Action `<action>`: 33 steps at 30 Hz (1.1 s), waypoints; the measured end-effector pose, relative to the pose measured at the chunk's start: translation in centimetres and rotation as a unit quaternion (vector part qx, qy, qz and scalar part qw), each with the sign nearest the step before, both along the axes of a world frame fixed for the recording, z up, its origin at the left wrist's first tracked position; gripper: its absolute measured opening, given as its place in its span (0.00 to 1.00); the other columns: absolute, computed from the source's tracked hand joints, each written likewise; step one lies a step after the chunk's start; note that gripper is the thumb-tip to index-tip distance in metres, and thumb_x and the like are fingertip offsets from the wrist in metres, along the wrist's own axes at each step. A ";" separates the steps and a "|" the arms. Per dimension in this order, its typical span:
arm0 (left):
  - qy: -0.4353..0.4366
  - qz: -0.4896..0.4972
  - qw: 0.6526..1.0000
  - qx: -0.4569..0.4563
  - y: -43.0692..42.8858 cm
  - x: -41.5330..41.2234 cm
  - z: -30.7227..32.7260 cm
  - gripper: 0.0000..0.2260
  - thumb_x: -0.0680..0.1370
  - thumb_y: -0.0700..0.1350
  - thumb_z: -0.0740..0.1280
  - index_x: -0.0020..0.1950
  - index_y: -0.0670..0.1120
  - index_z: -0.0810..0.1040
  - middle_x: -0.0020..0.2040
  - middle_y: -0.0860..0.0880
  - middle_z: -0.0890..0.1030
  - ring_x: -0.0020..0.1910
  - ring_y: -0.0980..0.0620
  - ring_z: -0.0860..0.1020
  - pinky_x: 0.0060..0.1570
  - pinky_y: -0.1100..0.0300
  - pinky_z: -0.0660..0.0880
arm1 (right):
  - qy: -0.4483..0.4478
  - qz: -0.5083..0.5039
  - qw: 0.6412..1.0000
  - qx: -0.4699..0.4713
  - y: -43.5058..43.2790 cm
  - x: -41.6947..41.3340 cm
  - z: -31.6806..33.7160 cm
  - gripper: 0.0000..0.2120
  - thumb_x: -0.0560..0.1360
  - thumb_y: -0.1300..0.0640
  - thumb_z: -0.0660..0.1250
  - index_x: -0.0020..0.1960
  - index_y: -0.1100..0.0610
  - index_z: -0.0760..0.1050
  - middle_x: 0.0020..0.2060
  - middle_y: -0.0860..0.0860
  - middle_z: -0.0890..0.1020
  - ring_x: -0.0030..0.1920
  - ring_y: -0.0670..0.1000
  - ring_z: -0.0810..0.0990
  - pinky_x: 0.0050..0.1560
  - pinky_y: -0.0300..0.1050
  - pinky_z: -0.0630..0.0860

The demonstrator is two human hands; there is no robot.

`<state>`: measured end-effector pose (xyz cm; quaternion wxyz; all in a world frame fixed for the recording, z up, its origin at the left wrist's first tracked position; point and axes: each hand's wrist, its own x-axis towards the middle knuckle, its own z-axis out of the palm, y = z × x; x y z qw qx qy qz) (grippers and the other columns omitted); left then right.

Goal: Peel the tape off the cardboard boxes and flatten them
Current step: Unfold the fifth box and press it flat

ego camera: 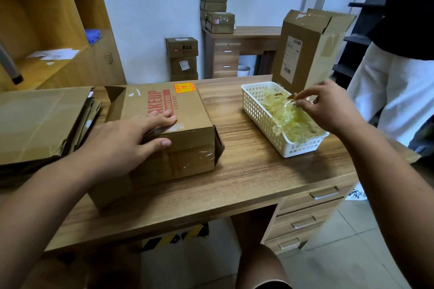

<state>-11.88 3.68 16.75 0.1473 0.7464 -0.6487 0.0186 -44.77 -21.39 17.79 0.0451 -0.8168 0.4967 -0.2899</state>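
A brown cardboard box [187, 105] with red print lies on the wooden desk [253, 171], its end flaps loose and clear tape on its front face. My left hand [131, 138] rests flat on the box's near top edge, fingers straight, thumb on the front face. My right hand [328, 108] hovers over a white plastic basket [260, 122] and pinches a crumpled strip of clear tape [292, 98] between thumb and fingertips. The basket holds a heap of peeled yellowish tape [293, 124].
Flattened cardboard [40, 122] is stacked on the desk's left end. A tall opened box [305, 51] stands behind the basket. A person in white trousers [394, 91] stands at the right. More boxes [183, 58] sit by the far wall; shelves [47, 19] stand at left.
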 end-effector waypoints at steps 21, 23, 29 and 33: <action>-0.099 -0.144 0.976 -0.133 3.1 0.8 -0.8 0.23 0.78 0.41 0.70 0.72 0.54 0.74 0.70 0.56 0.75 0.71 0.57 0.71 0.70 0.52 0.70 | -0.024 0.359 0.933 0.019 9.8 8.8 -1.6 0.28 0.80 0.45 0.66 0.78 0.47 0.66 0.77 0.42 0.66 0.76 0.39 0.62 0.75 0.33 0.56; -0.104 -0.148 0.969 -0.167 3.5 1.2 -1.2 0.19 0.80 0.40 0.68 0.70 0.50 0.77 0.68 0.53 0.77 0.69 0.54 0.74 0.68 0.52 0.72 | -0.003 0.379 0.925 0.022 10.0 9.4 -2.2 0.33 0.77 0.36 0.65 0.79 0.44 0.63 0.79 0.40 0.61 0.79 0.39 0.56 0.79 0.44 0.56; -0.106 -0.070 0.967 -0.219 4.3 2.0 -2.7 0.20 0.78 0.32 0.68 0.69 0.45 0.78 0.67 0.49 0.79 0.68 0.50 0.76 0.66 0.49 0.74 | 0.058 0.386 0.921 0.006 11.0 10.1 -3.8 0.40 0.71 0.28 0.66 0.79 0.40 0.61 0.79 0.41 0.61 0.80 0.44 0.55 0.79 0.57 0.60; -0.083 0.002 0.982 -0.168 4.0 1.0 -2.8 0.29 0.75 0.29 0.65 0.74 0.47 0.73 0.73 0.50 0.73 0.74 0.53 0.68 0.75 0.57 0.60 | 0.053 0.355 0.928 -0.102 11.9 11.0 -4.3 0.34 0.73 0.42 0.74 0.76 0.50 0.70 0.72 0.53 0.72 0.73 0.56 0.69 0.73 0.58 0.67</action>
